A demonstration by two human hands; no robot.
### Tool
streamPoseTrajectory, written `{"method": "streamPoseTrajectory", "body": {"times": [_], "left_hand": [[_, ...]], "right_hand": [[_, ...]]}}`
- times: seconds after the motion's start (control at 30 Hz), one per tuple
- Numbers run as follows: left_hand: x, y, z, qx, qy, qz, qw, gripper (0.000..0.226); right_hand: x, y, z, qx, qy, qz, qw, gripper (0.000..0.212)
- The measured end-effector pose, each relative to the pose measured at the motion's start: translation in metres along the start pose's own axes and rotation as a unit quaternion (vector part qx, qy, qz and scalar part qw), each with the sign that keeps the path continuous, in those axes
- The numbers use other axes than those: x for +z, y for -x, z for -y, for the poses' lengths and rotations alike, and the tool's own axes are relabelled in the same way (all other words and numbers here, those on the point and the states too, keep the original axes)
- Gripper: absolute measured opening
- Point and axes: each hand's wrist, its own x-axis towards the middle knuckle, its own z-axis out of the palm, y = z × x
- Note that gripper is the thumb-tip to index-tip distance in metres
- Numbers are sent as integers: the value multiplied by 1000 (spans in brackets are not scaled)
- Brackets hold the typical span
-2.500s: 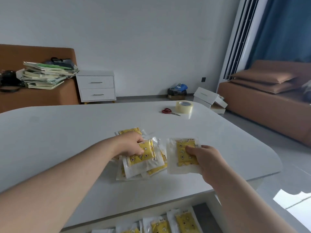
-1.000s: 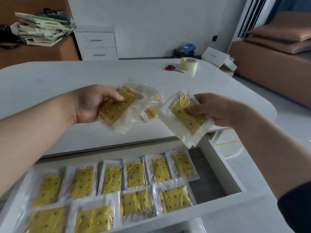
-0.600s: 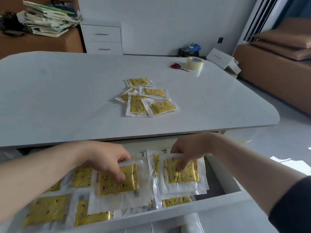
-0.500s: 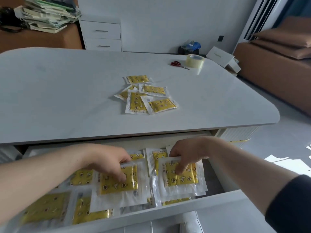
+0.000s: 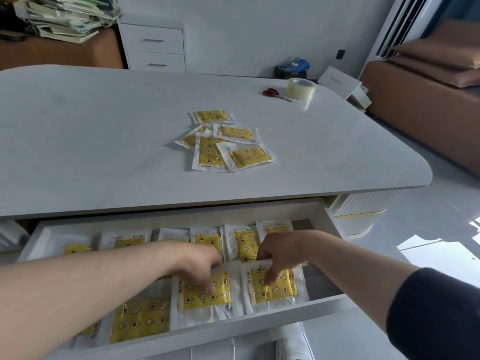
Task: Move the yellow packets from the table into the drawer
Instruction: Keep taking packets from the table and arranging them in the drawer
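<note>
The drawer (image 5: 330, 216) under the white table (image 5: 104, 141) stands pulled out and holds several yellow packets in rows. My left hand (image 5: 200, 266) holds one yellow packet (image 5: 207, 300) by its upper edge, fingers lying over it, low in the drawer's front row. My right hand (image 5: 279, 255) pinches the top edge of another yellow packet (image 5: 275, 292) just to its right. Both packets lie nearly flat on the ones beneath. Several more yellow packets sit in a loose pile (image 5: 226, 144) on the table's middle.
Red-handled scissors (image 5: 272, 92) and a tape roll (image 5: 301, 88) lie at the table's far right. Behind are a white drawer cabinet (image 5: 153, 46), stacked papers (image 5: 65, 16) and a brown sofa (image 5: 428, 100). A white shoe (image 5: 293, 341) shows below the drawer front.
Both hands carried a packet each from above the table down into the drawer, and over the last half second lowered them to lie in the front row.
</note>
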Motion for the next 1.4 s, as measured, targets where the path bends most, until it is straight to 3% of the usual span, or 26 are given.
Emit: {"method": "streamPoseTrajectory", "body": {"times": [0.13, 0.3, 0.43, 0.83, 1.03, 1.17, 1.3, 1.4], "left_hand": [[4, -1, 2, 1, -10, -36, 999, 33], [8, -3, 4, -12, -47, -97, 994, 36], [8, -5, 8, -8, -59, -126, 990, 33], [12, -9, 14, 12, -28, -114, 993, 39], [7, -5, 20, 25, -11, -173, 985, 41], [6, -1, 21, 73, -27, -136, 988, 32], [19, -5, 20, 101, -54, -111, 987, 56], [24, -7, 20, 112, -59, -116, 985, 56]], "right_hand": [[7, -6, -1, -11, -16, -30, 999, 42], [8, -10, -2, -7, -16, -63, 998, 64], [9, -11, -4, -12, -20, -62, 998, 66], [16, -17, -9, -26, -38, -52, 998, 62], [5, -11, -16, -44, -71, -109, 990, 35], [7, -10, -15, -53, -58, -91, 993, 21], [14, -10, -14, -61, -72, -70, 993, 32], [16, -9, -16, -62, -91, -71, 991, 36]]}}
